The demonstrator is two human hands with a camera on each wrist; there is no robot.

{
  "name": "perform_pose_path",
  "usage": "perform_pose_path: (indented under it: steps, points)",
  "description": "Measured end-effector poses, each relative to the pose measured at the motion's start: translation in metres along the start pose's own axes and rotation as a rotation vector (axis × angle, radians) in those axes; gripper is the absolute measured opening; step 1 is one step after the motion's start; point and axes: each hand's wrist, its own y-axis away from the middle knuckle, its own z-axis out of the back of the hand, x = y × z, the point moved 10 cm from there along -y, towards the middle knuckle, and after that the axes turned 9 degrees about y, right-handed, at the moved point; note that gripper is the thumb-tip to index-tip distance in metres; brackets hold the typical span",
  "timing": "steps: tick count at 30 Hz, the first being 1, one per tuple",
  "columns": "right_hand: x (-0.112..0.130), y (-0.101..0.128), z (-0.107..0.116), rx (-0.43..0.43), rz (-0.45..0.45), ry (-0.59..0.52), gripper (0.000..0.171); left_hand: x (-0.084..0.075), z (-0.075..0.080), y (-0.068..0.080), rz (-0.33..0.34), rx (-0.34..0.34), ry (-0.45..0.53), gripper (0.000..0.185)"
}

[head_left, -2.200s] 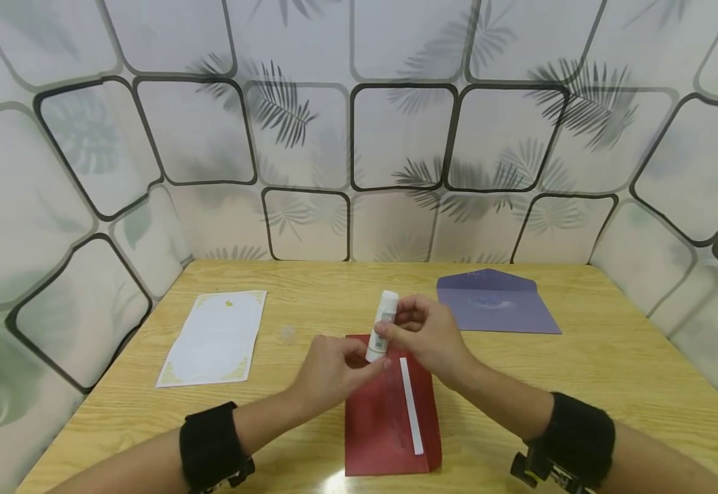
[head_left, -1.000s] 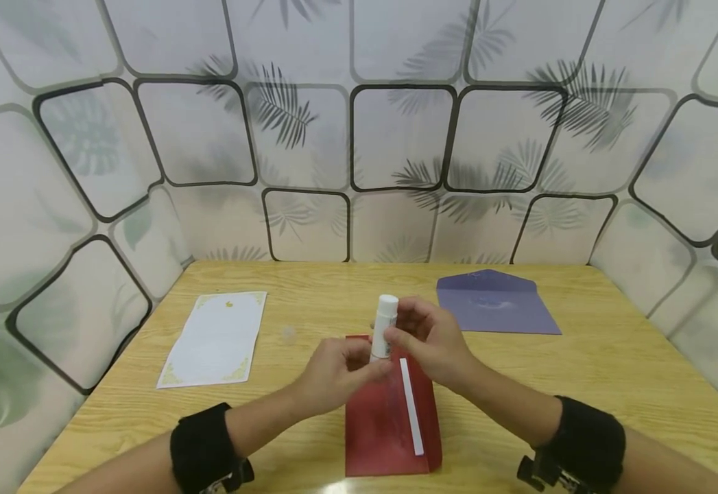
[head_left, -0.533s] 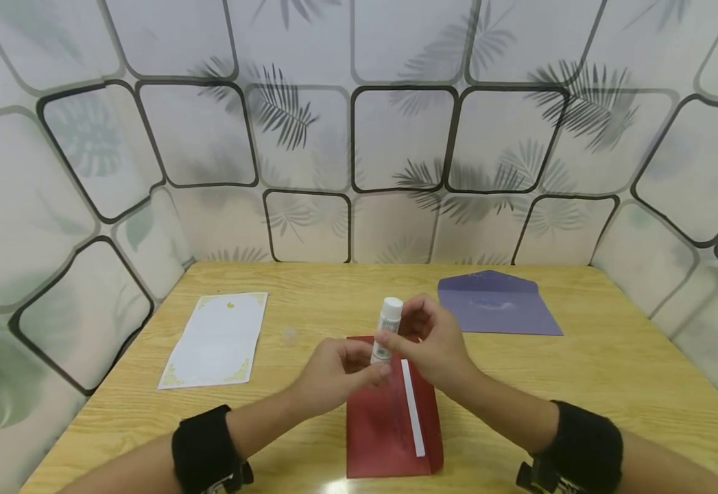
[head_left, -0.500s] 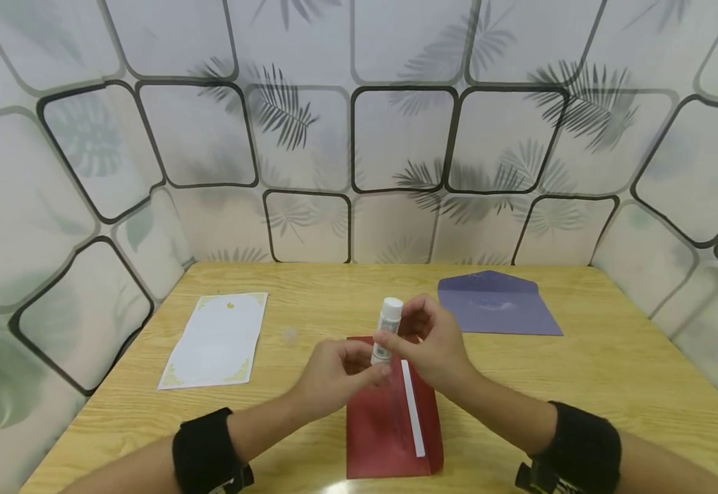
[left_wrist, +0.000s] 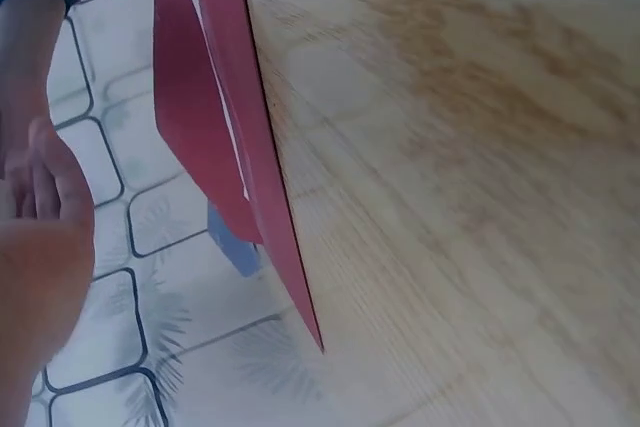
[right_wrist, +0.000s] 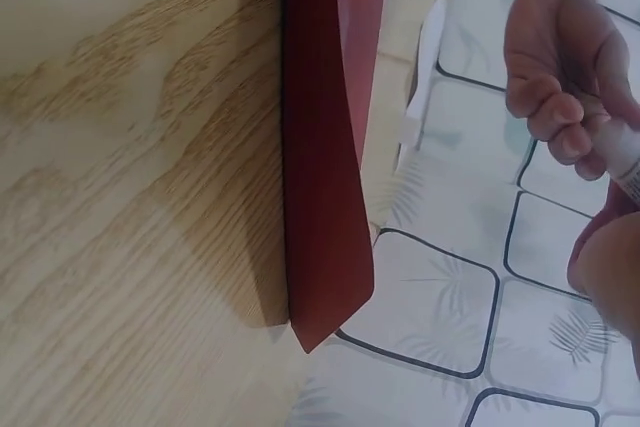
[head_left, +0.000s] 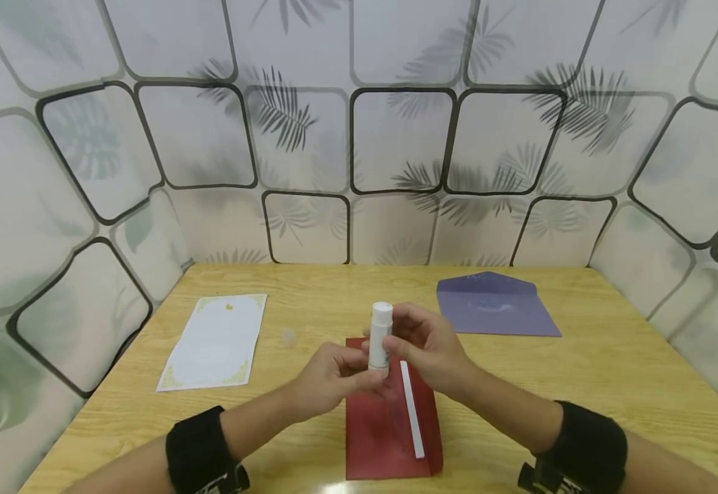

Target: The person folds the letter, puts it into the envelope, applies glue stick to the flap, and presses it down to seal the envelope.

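Both hands hold a white glue stick (head_left: 380,335) upright above the far end of a red envelope (head_left: 383,425). My left hand (head_left: 334,374) pinches its lower end; in the right wrist view those curled fingers (right_wrist: 560,97) wrap the tube (right_wrist: 622,152). My right hand (head_left: 423,346) grips the tube's middle from the right. The envelope lies on the wooden table (head_left: 612,363) with a white adhesive strip (head_left: 411,408) along its right side. The red envelope (left_wrist: 235,147) shows edge-on in the left wrist view, and again the red envelope (right_wrist: 325,147) in the right wrist view.
A white sheet with a gold border (head_left: 215,340) lies at the left of the table. A purple envelope (head_left: 493,313) lies at the back right. Patterned panels (head_left: 359,137) wall in the table on three sides. Black bands sit on both wrists.
The glue stick has gone from tilted right to nearly upright and shifted slightly left. Both hands stay on it above the red envelope.
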Motion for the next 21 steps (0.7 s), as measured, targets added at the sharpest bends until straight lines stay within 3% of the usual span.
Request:
perform_pose_path:
  steps: [4, 7, 8, 10, 13, 15, 18, 21]
  points:
    - [-0.002, 0.000, -0.008, 0.105, -0.034, -0.106, 0.038, 0.005, -0.011, 0.002, 0.047, 0.170, 0.129, 0.036]
    - [-0.005, 0.003, -0.008, 0.122, -0.057, -0.101, 0.038, 0.009, -0.007, 0.003, 0.116, 0.179, 0.039, 0.039]
    - [-0.006, 0.003, -0.007, 0.120, -0.068, -0.092, 0.040, 0.009, -0.003, 0.003, 0.138, 0.169, -0.053, 0.041]
    - [-0.009, 0.005, -0.003, 0.109, -0.084, -0.074, 0.041, 0.006, 0.012, 0.001, 0.166, 0.131, -0.332, 0.047]
    - [-0.016, 0.007, 0.005, 0.083, -0.127, -0.050, 0.043, -0.007, 0.045, 0.000, 0.180, 0.072, -0.897, 0.054]
    - [-0.019, 0.008, 0.009, 0.074, -0.149, -0.023, 0.043, -0.016, 0.069, 0.003, 0.216, 0.027, -1.207, 0.056]
    - [-0.023, 0.009, 0.014, 0.070, -0.166, 0.047, 0.041, -0.019, 0.103, 0.013, 0.309, -0.011, -1.446, 0.053]
    - [-0.029, 0.011, 0.018, 0.061, -0.188, 0.141, 0.040, -0.013, 0.129, 0.023, 0.430, -0.024, -1.498, 0.052]
